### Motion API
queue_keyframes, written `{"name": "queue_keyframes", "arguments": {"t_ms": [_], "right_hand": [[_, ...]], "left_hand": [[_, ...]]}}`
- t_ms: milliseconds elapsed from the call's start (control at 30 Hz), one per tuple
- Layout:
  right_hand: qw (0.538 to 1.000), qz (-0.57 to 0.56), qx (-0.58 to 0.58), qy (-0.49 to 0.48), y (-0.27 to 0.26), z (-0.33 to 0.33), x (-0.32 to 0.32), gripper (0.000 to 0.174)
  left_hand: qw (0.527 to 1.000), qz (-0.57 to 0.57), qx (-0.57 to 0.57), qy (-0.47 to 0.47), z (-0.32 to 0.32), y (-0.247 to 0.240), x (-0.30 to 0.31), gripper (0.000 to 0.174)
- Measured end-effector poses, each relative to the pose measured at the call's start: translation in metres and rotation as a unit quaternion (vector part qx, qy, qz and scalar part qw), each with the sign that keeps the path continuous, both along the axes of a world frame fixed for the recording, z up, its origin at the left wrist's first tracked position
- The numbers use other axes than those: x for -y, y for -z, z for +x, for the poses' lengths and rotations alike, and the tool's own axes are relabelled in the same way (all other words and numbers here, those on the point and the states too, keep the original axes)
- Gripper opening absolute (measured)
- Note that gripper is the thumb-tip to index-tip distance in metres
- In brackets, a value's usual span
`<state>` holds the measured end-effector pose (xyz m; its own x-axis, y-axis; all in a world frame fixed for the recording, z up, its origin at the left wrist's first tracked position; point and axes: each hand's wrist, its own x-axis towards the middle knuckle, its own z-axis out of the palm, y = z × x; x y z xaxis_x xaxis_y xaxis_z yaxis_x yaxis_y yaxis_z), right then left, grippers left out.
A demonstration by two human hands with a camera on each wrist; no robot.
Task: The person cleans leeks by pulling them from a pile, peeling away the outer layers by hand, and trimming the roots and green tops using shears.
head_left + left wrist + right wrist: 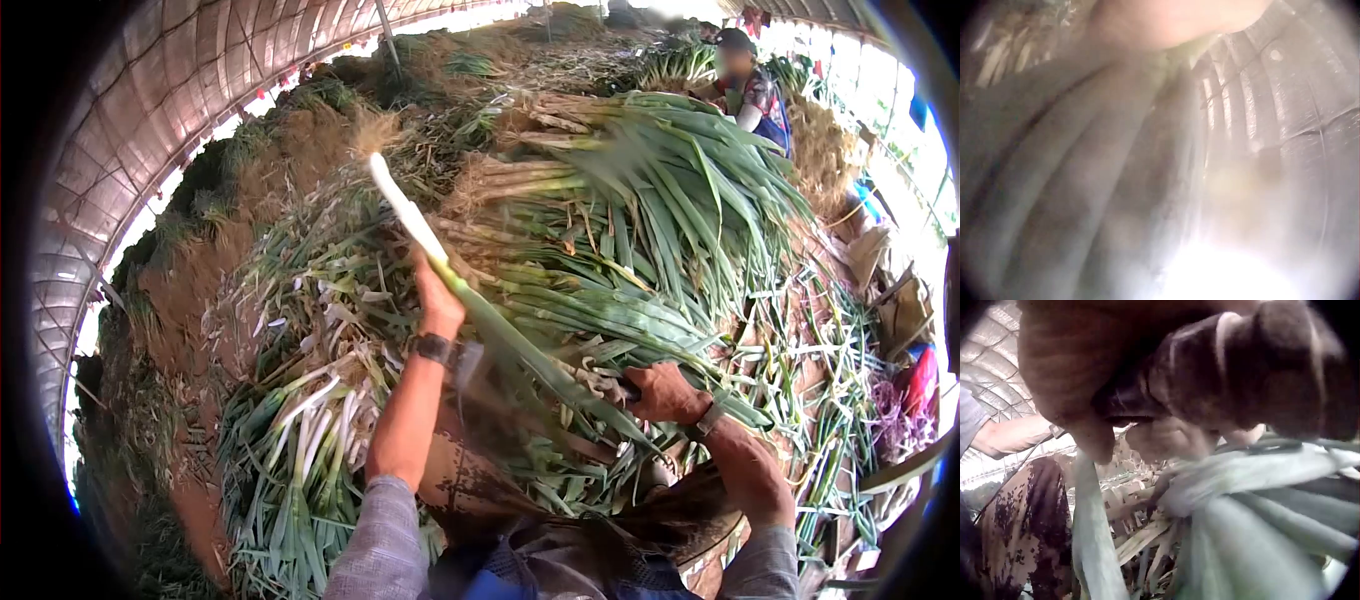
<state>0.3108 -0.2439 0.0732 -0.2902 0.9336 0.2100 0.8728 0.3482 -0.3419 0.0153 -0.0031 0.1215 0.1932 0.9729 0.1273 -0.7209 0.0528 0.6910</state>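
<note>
My left hand [438, 300] grips a long green onion [420, 230] near its white stalk, held up at a slant with the white root end pointing up and left. Its green leaves run down to the right toward my right hand [660, 392], whose fingers curl around the leaves and a dark handle. In the right wrist view the curled fingers [1235, 381] fill the top and pale green leaves [1254, 537] pass underneath. The left wrist view is blurred: the palm [1172, 22] and greyish leaves [1085, 187] show.
A large heap of green onions [640, 200] lies ahead, trimmed white stalks [310, 430] at lower left, scraps and soil around. Another person [750, 90] sits at the far right back. A greenhouse roof [150, 100] arches overhead. My stained apron [1029, 525] hangs near my knees.
</note>
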Motion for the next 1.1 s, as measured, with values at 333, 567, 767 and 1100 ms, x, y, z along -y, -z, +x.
{"name": "queue_keyframes", "arguments": {"t_ms": [333, 567, 767, 1100], "right_hand": [[0.992, -0.097, 0.035, 0.074, 0.010, 0.008, -0.003, 0.035], [0.983, -0.136, 0.092, 0.079, -0.007, 0.025, -0.004, 0.036], [0.971, -0.194, 0.029, 0.134, -0.006, 0.024, -0.010, 0.033], [0.968, -0.195, 0.049, 0.148, -0.024, 0.017, -0.026, 0.030]], "left_hand": [[0.932, 0.007, -0.021, -0.362, -0.127, -0.099, -0.036, 0.045], [0.767, 0.136, -0.282, -0.561, -0.249, -0.205, 0.017, 0.047], [0.505, 0.130, -0.668, -0.530, -0.372, -0.164, 0.035, 0.052], [0.821, 0.068, -0.555, -0.114, -0.182, -0.014, 0.061, 0.039]]}}
